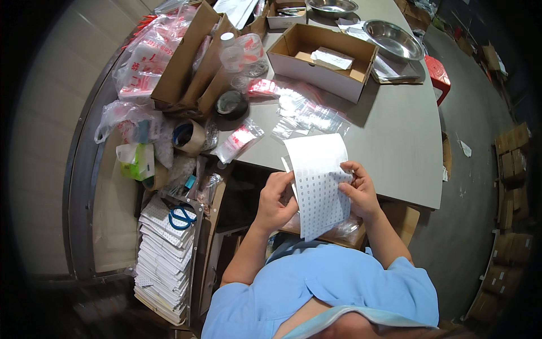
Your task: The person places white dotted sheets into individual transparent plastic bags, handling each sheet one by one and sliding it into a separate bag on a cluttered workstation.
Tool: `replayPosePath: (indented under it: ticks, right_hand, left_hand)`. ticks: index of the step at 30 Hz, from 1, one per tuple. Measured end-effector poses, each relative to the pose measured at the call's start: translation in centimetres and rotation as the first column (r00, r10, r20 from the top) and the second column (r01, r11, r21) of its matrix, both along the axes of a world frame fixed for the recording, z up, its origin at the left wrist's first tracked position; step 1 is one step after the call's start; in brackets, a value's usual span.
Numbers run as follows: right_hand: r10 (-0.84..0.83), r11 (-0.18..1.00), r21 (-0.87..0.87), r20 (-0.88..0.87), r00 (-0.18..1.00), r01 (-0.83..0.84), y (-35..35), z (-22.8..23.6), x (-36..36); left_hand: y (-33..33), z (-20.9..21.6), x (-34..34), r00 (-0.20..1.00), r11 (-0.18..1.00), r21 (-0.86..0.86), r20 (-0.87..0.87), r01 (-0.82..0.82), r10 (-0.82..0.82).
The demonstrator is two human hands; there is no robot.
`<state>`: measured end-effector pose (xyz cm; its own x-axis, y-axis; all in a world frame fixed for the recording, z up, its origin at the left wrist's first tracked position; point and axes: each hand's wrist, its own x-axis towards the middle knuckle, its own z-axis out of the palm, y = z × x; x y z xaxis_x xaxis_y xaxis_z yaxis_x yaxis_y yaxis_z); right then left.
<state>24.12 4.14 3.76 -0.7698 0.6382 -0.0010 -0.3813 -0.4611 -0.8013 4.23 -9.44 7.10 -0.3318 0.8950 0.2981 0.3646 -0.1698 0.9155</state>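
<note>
A white sheet of paper (320, 192), its lower part covered in rows of small printed marks, is held up in front of my body at the desk's near edge. My left hand (278, 202) is closed on its left edge, where the edge of another white piece shows behind it; the fingertips are partly hidden. On the opposite edge, my right hand (361, 191) pinches the sheet between thumb and fingers. The sheet curves slightly and its top leans over the desk. Just beyond it lie clear plastic zip bags (307, 110), some with red print.
An open cardboard box (322, 59) stands on the grey desk (403, 147), near a steel bowl (394, 39). To the left are tape rolls (189, 137), a plastic bottle (230, 52) and upright cartons. Blue-handled scissors (182, 217) lie on a stack of printed sheets (161, 265).
</note>
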Motion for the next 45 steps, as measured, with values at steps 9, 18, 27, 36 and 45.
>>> replayPosePath:
  ticks: [9,18,27,36,45]
  right_hand:
    - [-0.120,0.988,0.109,0.077,0.990,0.111,0.6,0.8,-0.8]
    - [-0.249,0.969,-0.022,-0.102,0.963,0.248,0.2,-0.2,-2.8]
    - [-0.389,0.892,0.252,0.008,0.921,0.375,0.9,-0.4,-2.3]
    - [-0.517,0.766,0.528,0.168,0.840,0.366,4.0,3.7,0.7]
    - [-0.238,0.829,0.557,0.250,0.939,0.062,0.2,4.9,-1.7]
  left_hand:
    - [-0.3,-0.9,0.4,0.997,0.969,0.236,0.039,-0.072,0.064]
    - [0.5,-1.9,1.8,0.969,0.857,0.457,0.049,-0.238,0.243]
    - [0.1,-0.5,0.8,0.828,0.987,0.024,0.548,-0.160,0.121]
    - [-2.0,-0.1,-5.1,0.483,0.922,0.377,0.793,0.092,-0.372]
    - [0.4,1.8,-1.2,0.942,0.958,0.087,0.173,0.275,-0.286]
